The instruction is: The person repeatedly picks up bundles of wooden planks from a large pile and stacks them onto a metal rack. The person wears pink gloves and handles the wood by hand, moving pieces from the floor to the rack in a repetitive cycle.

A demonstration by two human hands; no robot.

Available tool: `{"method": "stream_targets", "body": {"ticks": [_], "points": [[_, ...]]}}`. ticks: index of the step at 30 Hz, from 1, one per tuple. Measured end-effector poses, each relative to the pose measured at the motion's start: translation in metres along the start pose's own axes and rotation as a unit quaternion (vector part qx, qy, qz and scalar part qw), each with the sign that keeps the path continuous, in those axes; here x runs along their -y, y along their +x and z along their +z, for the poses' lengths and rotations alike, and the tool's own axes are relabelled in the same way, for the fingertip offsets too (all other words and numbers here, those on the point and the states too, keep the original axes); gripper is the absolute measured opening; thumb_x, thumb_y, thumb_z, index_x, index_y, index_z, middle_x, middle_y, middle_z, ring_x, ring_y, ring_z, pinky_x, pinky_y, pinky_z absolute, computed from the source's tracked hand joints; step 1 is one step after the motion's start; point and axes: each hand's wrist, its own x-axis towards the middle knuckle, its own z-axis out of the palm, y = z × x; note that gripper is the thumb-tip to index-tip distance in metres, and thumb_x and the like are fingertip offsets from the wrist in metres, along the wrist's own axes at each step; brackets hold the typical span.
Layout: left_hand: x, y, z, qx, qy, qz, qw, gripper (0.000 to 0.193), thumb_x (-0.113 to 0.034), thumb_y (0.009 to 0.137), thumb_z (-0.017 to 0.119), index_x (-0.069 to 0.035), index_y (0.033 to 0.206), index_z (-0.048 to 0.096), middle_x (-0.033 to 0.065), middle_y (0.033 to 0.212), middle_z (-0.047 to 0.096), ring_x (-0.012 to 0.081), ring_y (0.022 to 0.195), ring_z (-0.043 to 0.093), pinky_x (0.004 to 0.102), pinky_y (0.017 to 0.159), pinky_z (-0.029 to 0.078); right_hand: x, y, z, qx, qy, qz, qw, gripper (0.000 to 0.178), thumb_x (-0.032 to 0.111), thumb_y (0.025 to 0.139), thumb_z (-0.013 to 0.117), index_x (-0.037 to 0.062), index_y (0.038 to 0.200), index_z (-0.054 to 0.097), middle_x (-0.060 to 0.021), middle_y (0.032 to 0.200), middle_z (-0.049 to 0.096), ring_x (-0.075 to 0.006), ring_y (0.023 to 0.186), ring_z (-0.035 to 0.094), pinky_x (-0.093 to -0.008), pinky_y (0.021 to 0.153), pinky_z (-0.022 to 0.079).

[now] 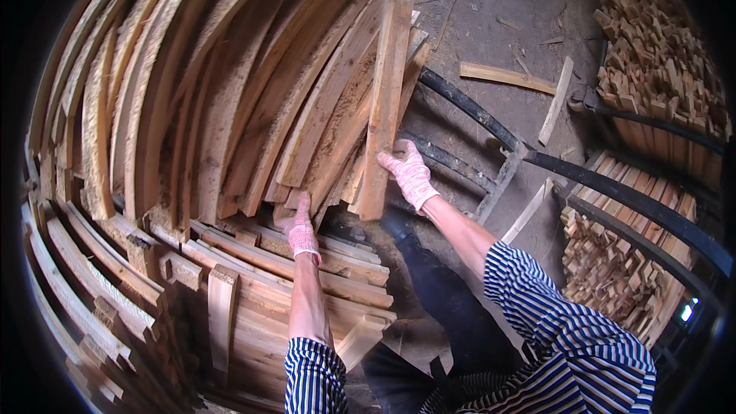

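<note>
My right hand (409, 174), in a pink-and-white knit glove, is closed on the right edge of a wooden plank (386, 100). This plank stands out from the right side of a large stack of rough boards (264, 84), its near end tilted toward me. My left hand (297, 224), gloved the same way, is at the near ends of the stacked boards. Its thumb lies over a wooden board (294, 198), while its other fingers are partly hidden. Below the left hand lies a lower layer of boards (345, 282).
A dark metal rail frame (479, 119) runs to the right of the stack. Loose wood strips (506, 77) lie on the grey floor (498, 23). Bundled wood pieces (613, 268) sit at right, with a larger pile (659, 54) behind. More boards (84, 299) fill the lower left.
</note>
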Motion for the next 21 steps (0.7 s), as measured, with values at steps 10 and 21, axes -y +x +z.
{"method": "stream_targets", "body": {"ticks": [10,21], "points": [[-0.026,-0.121,0.041,0.069,-0.058,-0.104,0.991,0.133,-0.055,0.077,0.083,0.014,0.155,0.001,0.0313,0.162,0.021,0.0316,0.149,0.029,0.0377,0.125,0.022,-0.132,0.065,-0.041,0.122,0.221,-0.029,0.967,0.08,0.05,0.09,0.074,0.0073,0.15,0.041,-0.008,0.134,0.059,-0.0192,0.125,0.054,-0.0364,0.105,0.045],[-0.027,-0.179,0.108,0.372,0.486,0.081,0.786,0.094,-0.078,0.077,0.066,0.004,0.123,0.063,0.0298,0.112,0.069,0.0409,0.108,0.068,0.0444,0.095,0.054,-0.166,0.059,-0.148,0.02,0.233,0.108,0.966,0.054,0.051,0.099,0.06,0.012,0.136,0.062,-0.0029,0.128,0.067,-0.0219,0.115,0.061,-0.0399,0.105,0.049]]}}
